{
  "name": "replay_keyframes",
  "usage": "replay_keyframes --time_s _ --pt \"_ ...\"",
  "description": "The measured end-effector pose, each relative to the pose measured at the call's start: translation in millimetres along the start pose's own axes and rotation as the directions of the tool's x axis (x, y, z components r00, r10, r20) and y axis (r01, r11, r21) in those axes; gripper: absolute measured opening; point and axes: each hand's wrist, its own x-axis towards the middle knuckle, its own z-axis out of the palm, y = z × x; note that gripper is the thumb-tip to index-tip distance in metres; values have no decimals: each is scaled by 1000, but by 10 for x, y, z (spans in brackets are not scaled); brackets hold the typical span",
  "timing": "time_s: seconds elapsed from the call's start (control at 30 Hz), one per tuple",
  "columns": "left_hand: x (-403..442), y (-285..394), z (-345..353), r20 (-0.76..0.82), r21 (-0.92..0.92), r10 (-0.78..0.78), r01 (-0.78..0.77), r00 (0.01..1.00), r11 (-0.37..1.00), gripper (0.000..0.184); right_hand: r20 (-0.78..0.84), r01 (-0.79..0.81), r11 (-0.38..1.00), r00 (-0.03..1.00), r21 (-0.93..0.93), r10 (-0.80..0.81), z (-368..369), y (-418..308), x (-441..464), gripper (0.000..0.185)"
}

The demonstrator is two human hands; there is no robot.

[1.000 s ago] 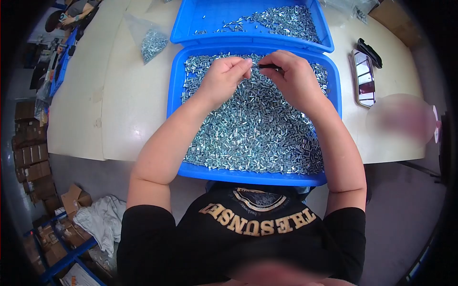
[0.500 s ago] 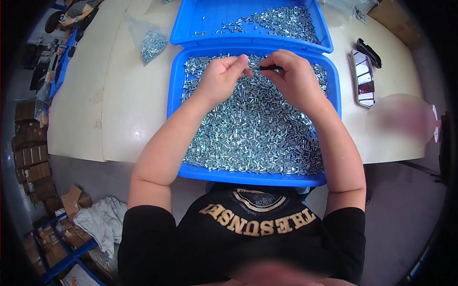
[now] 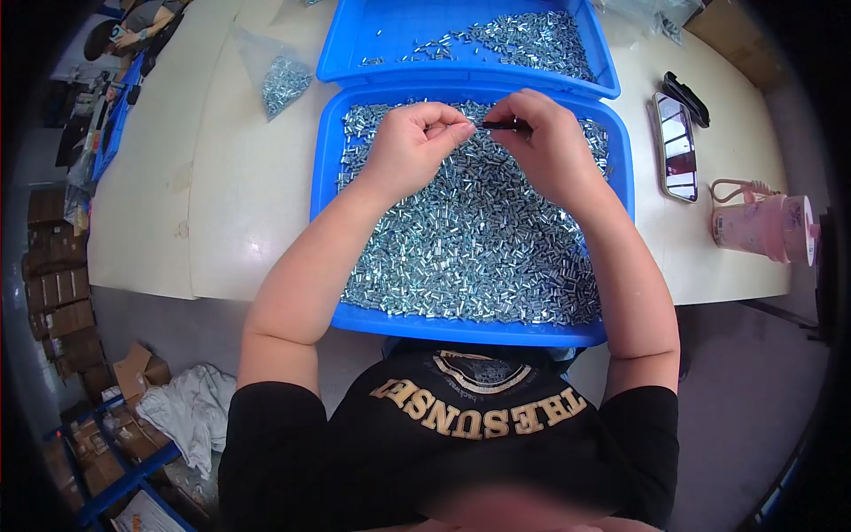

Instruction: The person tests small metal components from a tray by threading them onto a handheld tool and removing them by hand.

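Note:
My left hand (image 3: pixel 424 142) is closed in a pinch above the near tray, thumb against forefinger; whatever sits between the fingertips is too small to make out. My right hand (image 3: pixel 548 142) grips a slim black-handled tool (image 3: pixel 505 126), whose tip points left to my left fingertips. Both hands are over the far half of a blue plastic tray (image 3: pixel 470 335) filled with small, shiny metal cylinders (image 3: pixel 470 239). Whether the tool touches a piece in my left fingers cannot be told.
A second blue tray (image 3: pixel 417 31) with more metal pieces stands behind. To the left lies a clear bag (image 3: pixel 285 84) of pieces. On the right are a phone (image 3: pixel 676 146), a black case (image 3: pixel 686 97) and a pink cup (image 3: pixel 753 226). Another person (image 3: pixel 133 35) is at far left.
My left fingertips have shifted slightly right and down, closing in on the tool's tip. The thin metal shaft seen before is now mostly hidden. My right hand has barely moved.

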Motion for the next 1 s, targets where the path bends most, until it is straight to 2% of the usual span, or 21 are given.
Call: replay_keyframes --time_s 0.13,0.23,0.3,0.33,0.4,0.53,0.6,0.63,0.7,0.73,0.8,0.83,0.87,0.9,0.93,1.0 --pt "1 8 3 2 -2 9 -9 1000 1000 11 -20 -22 998 1000 57 23 4 -23 1 15" --pt "2 -44 4 -9 31 42 -42 999 999 11 8 5 999 1000 -50 -5 44 29 -1 14" --pt "4 -48 16 -5 75 59 -59 998 995 11 128 -62 990 989 -124 78 -6 -3 2 16" --pt "5 -40 19 -6 54 46 -46 999 997 10 129 -62 990 989 -125 78 -15 0 0 16" --pt "3 -28 17 -11 36 34 -34 999 999 10 47 -5 1000 999 -6 6 -21 2 9 19" --pt "1 -32 12 -26 75 100 -97 995 992 10 -7 -58 998 998 -18 58 37 3 1 15" --pt "-1 -33 14 -27 115 130 -126 991 985 10 109 -30 986 993 -162 48 39 74 5 11" --pt "-3 -26 18 -12 84 70 -69 997 994 11 110 -29 986 993 -163 47 20 87 7 11" --pt "3 -43 23 3 55 11 -11 1000 998 12 0 196 957 980 -215 -200 -11 97 16 11" --pt "22 -82 27 1 13 -2 2 1000 1000 15 0 197 956 979 -215 -202 -14 95 27 11" --pt "29 -68 16 3 -30 -15 15 1000 999 17 -159 239 889 934 -392 -321 -20 89 32 13" --pt "38 -49 -12 53 -193 -141 149 989 970 19 -160 237 888 934 -394 -321 -18 67 33 13" --pt "49 -24 -26 123 -343 -253 281 959 896 21 -226 100 977 964 -188 -142 -8 33 36 15" --pt "58 -12 -25 123 -344 -251 278 960 897 21 -250 -40 999 967 33 47 -4 9 37 17" --pt "61 -4 -25 116 -397 -247 273 962 876 18 -248 -20 952 964 307 100 10 14 29 16" --pt "58 6 -42 98 -498 -243 259 965 828 14 -211 36 782 970 623 123 7 26 51 14"
